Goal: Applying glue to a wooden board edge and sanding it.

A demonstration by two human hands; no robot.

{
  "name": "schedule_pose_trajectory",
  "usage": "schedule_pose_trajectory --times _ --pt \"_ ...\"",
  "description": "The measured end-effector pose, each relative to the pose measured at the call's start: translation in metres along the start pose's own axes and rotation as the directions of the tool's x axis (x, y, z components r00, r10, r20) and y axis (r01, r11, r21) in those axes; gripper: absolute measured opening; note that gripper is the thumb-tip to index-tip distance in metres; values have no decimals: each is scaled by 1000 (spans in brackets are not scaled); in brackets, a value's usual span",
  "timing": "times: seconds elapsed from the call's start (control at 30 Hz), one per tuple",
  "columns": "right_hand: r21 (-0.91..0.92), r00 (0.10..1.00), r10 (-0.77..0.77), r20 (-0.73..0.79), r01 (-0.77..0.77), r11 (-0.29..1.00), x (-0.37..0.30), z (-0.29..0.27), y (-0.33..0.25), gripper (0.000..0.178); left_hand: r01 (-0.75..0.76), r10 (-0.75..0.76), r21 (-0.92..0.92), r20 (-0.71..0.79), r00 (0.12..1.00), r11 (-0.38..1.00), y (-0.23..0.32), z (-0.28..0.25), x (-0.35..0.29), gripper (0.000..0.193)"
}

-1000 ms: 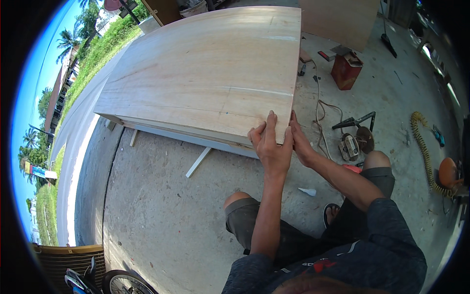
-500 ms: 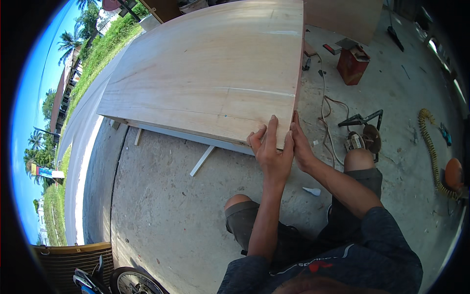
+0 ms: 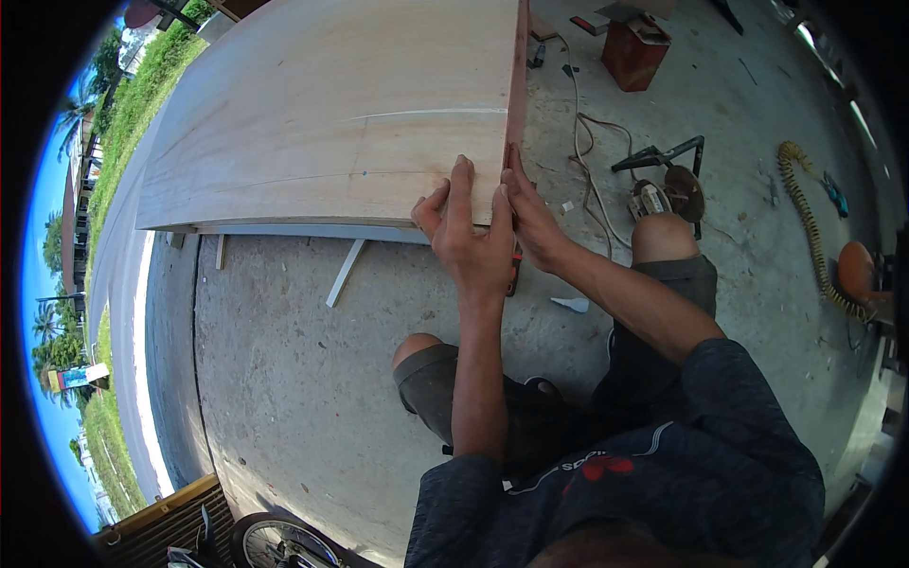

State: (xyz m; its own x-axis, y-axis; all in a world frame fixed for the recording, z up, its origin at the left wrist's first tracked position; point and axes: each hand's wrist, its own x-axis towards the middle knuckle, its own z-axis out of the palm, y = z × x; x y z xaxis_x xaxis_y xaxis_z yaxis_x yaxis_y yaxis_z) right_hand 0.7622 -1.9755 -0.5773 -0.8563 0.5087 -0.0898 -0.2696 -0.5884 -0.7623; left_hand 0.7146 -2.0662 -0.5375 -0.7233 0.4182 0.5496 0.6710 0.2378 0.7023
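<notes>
A large pale plywood panel (image 3: 312, 114) forms the top of a long box-like piece, with a reddish strip (image 3: 516, 95) down its right side. At its near right corner my left hand (image 3: 464, 222) rests on the top, fingers stretched out and apart. My right hand (image 3: 535, 218) presses along the reddish side of that corner, fingers extended and partly hidden behind the edge. The two hands meet closely around the corner. Just below them, a small red and black object (image 3: 514, 275) shows partly, too covered to name. A faint line and a blue dot mark the plywood.
An angle grinder (image 3: 653, 199) on a black stand lies right of my knee, its cord (image 3: 582, 142) running back. Further off are a red box (image 3: 634, 52) and a coiled yellow hose (image 3: 791, 189). A white nozzle (image 3: 570, 304) and wood strip (image 3: 346, 273) lie near; a motorcycle wheel (image 3: 284, 544) stands lower left.
The view has shifted, so the panel and floor items appear further left and higher. Both hands stay at the same corner. The red and black object now shows beneath them.
</notes>
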Motion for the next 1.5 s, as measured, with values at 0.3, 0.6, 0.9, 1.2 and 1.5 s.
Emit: schedule_pose_trajectory --times 0.3,0.6,0.9,1.2,1.5 --pt "-142 990 -75 -123 57 988 7 -15 7 84 -57 58 107 1 998 993 7 0 -3 58" --pt "-193 990 -60 -128 34 981 27 -19 -14 105 -68 70 105 -15 997 992 7 3 -1 58" --pt "-195 995 -7 -96 -12 981 19 -12 -13 97 -9 11 45 -37 999 999 -1 5 -5 55" --pt "-197 998 8 -70 -22 980 8 -10 -9 93 -10 10 24 -1 1000 1000 6 -3 -2 57" --pt "-206 995 -25 -96 5 979 10 -11 -16 89 -63 63 5 -16 998 998 5 -3 0 54"
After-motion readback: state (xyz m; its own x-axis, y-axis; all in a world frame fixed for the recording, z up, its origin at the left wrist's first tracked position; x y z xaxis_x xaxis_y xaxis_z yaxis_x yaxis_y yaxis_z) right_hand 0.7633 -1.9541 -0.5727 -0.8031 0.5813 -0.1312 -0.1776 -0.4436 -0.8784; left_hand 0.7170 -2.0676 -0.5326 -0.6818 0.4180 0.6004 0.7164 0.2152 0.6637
